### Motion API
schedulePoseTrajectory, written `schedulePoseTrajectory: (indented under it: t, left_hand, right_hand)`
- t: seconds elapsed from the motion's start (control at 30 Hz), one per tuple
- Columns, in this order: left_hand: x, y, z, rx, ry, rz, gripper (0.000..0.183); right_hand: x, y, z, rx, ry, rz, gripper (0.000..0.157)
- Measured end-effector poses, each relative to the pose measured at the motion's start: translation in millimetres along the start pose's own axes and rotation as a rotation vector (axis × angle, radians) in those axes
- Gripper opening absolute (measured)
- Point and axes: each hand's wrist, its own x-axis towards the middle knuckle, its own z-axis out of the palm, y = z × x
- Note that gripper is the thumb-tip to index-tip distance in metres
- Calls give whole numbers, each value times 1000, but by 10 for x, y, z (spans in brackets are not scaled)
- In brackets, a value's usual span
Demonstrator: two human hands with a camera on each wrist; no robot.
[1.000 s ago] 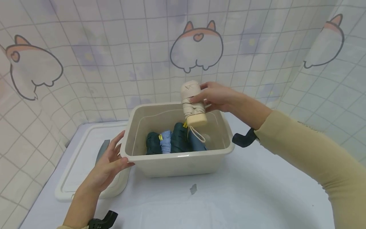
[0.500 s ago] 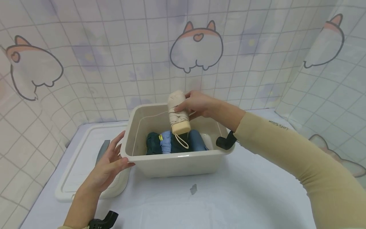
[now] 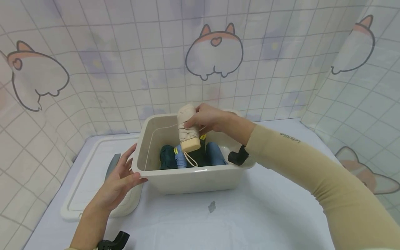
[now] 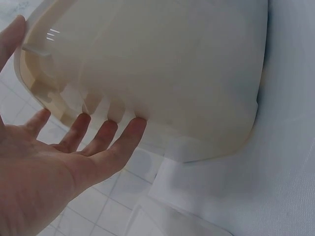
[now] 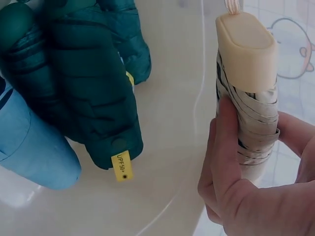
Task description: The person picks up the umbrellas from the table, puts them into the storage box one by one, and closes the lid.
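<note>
My right hand [image 3: 206, 119] grips a beige folding umbrella [image 3: 188, 130], its thumb across the wrapped fabric. The umbrella hangs tilted over a cream plastic bin [image 3: 193, 182], its pale yellow handle end and cord loop downward in the head view. In the right wrist view the umbrella [image 5: 251, 59] stands apart from the furled items below. My left hand [image 3: 117, 182] is at the bin's left front corner. In the left wrist view, extended fingertips [image 4: 135, 123] touch the outer wall and the thumb is up at the rim.
Inside the bin lie dark green furled umbrellas [image 5: 98, 88] with a yellow tag [image 5: 122, 165], a light blue one [image 3: 180, 159] and a blue cylinder-shaped item [image 3: 215, 154]. A white lid [image 3: 84, 180] with a grey handle [image 3: 112, 165] lies left of the bin. Printed curtain stands behind.
My right hand has carried the beige umbrella left and down, from the bin's right side to over its middle. The left hand has stayed at the corner.
</note>
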Motion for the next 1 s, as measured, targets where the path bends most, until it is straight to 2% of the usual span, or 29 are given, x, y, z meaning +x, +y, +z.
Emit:
schedulePoseTrajectory:
  t: [0.4, 0.63, 1.0]
  left_hand:
    - [9, -16, -11, -25, -7, 6, 81]
    - [4, -4, -14, -41, -15, 9, 80]
    - [4, 1, -12, -37, -13, 7, 80]
  right_hand:
    - [-17, -22, 53, -8, -65, 42, 52]
    - [-95, -71, -23, 71, -74, 63, 75]
    - [-208, -92, -151, 70, -68, 25, 81]
